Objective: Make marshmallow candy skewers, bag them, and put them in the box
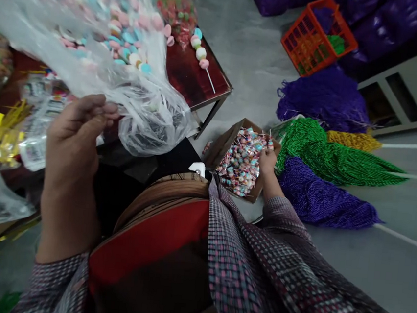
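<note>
Over the cardboard box [226,141] on the right, my right hand [267,160] is closed around a candy skewer [271,141] that pokes up from the fingers. Many small wrapped candy skewers [241,162] fill that box. My left hand [80,127] is raised at the table's near side, thumb and fingertips pressed together; whatever they hold, if anything, is hidden. Just beyond those fingertips hangs a clear plastic bag [153,117] with pink, blue and white candies [125,45] in its opening. One bare candy skewer [200,53] on a white stick lies on the dark red table [212,75].
A bag of red and green candies [176,10] stands at the back of the table. Yellow twist ties [4,129] lie at the left. Green tinsel [327,153], purple tinsel [326,195] and an orange basket [316,36] are on the right.
</note>
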Available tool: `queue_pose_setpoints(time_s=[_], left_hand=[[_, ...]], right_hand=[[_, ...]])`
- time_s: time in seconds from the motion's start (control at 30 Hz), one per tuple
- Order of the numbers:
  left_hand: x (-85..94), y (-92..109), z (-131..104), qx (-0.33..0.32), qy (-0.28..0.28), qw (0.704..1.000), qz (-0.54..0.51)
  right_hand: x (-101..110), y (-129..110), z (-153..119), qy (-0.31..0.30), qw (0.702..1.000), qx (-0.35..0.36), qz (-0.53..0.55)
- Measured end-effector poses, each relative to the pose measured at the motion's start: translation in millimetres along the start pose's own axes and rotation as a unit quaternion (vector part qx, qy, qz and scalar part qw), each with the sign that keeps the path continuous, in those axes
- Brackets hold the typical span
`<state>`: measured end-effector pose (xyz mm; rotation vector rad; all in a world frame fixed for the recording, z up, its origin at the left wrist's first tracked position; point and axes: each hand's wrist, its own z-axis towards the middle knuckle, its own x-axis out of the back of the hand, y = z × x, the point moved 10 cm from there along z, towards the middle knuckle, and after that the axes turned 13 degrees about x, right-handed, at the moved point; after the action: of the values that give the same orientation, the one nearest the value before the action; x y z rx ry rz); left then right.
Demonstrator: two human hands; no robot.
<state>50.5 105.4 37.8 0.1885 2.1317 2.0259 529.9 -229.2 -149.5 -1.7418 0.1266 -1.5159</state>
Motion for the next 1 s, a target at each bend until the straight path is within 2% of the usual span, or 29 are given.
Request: queue_pose_setpoints(time_s=[0.1,0.17,0.2,0.27,0.33,0.47,0.53,0.6,0.7,0.83,0.93,1.0], left_hand=[[12.0,-3,0,-0.01,0.037,0.999,0.01],[25.2,-7,0,-0.017,0.069,0.997,0.023],[31.8,-10,-1,-0.016,0.082,0.996,0.027],[41.6,-15,-4,-0.015,0.099,0.994,0.044],[44.6,-21,-9,-0.003,0.102,0.991,0.087],[40.7,-30,-19,0.026,0.081,0.98,0.179],[46.4,-28,-22,0.017,0.092,0.972,0.215],[60.4,-25,-23,-0.006,0.126,0.957,0.263],[86.8,-22,-19,-0.042,0.18,0.914,0.362],[129.7,-31,0,-0.029,0.248,0.845,0.472],[153.6,-38,24,-0.015,0.259,0.829,0.495],[158.2,-40,40,-0.024,0.252,0.829,0.499]], right_hand=[[-3,11,3,0.009,0.999,-0.028,-0.016],[-12,-7,13,0.011,1.0,-0.004,-0.01],[-17,-24,21,0.013,1.0,0.023,0.001],[-29,-73,33,0.017,0.993,0.102,0.057],[-42,-139,35,0.0,0.968,0.195,0.156],[-63,-276,3,-0.07,0.894,0.335,0.289],[-73,-328,-17,-0.107,0.865,0.371,0.32],[-84,-360,-31,-0.136,0.849,0.383,0.338],[-95,-378,-38,-0.155,0.842,0.374,0.357],[-104,-374,-38,-0.168,0.842,0.327,0.394],[-106,-369,-40,-0.178,0.843,0.295,0.412],[-106,-367,-43,-0.182,0.845,0.288,0.413]])
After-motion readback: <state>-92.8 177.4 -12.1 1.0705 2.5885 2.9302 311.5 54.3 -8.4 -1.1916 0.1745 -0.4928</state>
